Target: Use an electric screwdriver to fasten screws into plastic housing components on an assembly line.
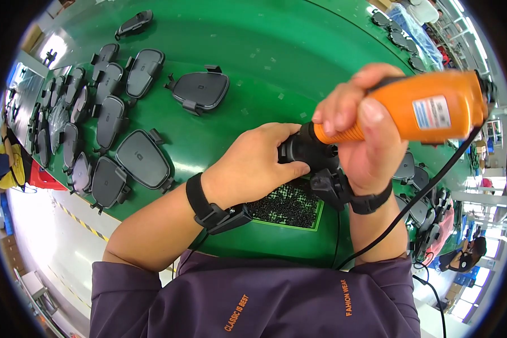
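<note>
My right hand (360, 124) is wrapped around an orange electric screwdriver (400, 112), its black nose end angled left and down toward my left hand. A black cable runs from its rear end. My left hand (250, 163) is closed, thumb and fingers gripping a dark black plastic part (315, 155) right by the screwdriver's nose. The part's full shape and the screwdriver's bit are hidden by my hands and the tool. Just below lies a shallow green-edged tray (319, 217) with many tiny black pieces, probably screws, partly covered by my left wrist.
Several black oval phone holders with side clamps, such as this one (200, 90), lie on the green table (253, 62) to the left. More phone holders (419, 211) are at the right. The cable (428, 188) crosses over my right forearm. Other people are seen at both edges.
</note>
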`<state>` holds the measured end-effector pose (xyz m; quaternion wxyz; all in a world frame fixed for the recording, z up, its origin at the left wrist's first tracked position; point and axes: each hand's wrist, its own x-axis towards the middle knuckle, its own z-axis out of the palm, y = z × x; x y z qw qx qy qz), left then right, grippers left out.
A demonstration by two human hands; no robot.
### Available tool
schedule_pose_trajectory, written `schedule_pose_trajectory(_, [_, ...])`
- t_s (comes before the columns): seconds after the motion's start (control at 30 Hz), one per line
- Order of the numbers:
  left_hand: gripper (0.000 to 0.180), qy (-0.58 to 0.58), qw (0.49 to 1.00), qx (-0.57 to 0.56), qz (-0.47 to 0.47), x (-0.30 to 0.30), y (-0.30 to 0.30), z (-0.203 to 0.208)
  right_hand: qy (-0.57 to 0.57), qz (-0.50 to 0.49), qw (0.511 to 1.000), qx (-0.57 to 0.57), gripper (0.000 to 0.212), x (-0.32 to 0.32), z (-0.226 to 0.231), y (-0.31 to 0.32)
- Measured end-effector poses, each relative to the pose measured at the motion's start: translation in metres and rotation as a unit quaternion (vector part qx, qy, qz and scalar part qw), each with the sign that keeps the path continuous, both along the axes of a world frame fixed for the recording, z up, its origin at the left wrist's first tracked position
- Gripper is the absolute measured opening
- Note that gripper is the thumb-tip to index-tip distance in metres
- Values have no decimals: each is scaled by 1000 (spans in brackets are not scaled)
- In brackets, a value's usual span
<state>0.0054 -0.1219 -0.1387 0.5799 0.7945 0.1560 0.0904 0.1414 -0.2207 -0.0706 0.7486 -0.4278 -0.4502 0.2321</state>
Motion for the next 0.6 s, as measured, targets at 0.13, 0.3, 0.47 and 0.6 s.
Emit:
schedule_pose_trajectory(0.13, [67, -64, 992, 93, 53, -3, -13, -1, -76, -1, 994, 77, 41, 11, 23, -55])
schedule_pose_trajectory(0.3, [71, -122, 941, 314, 5, 0, -24, 19, -165, -3, 981, 101, 43, 24, 59, -106])
schedule_pose_trajectory(0.47, [68, -135, 941, 309, -29, 25, -19, 41, -217, -27, 970, 106, 43, 34, 70, -126])
schedule_pose_trajectory(0.6, [61, -79, 951, 297, 36, 73, 39, 43, -244, -61, 961, 116, 43, 34, 67, -122])
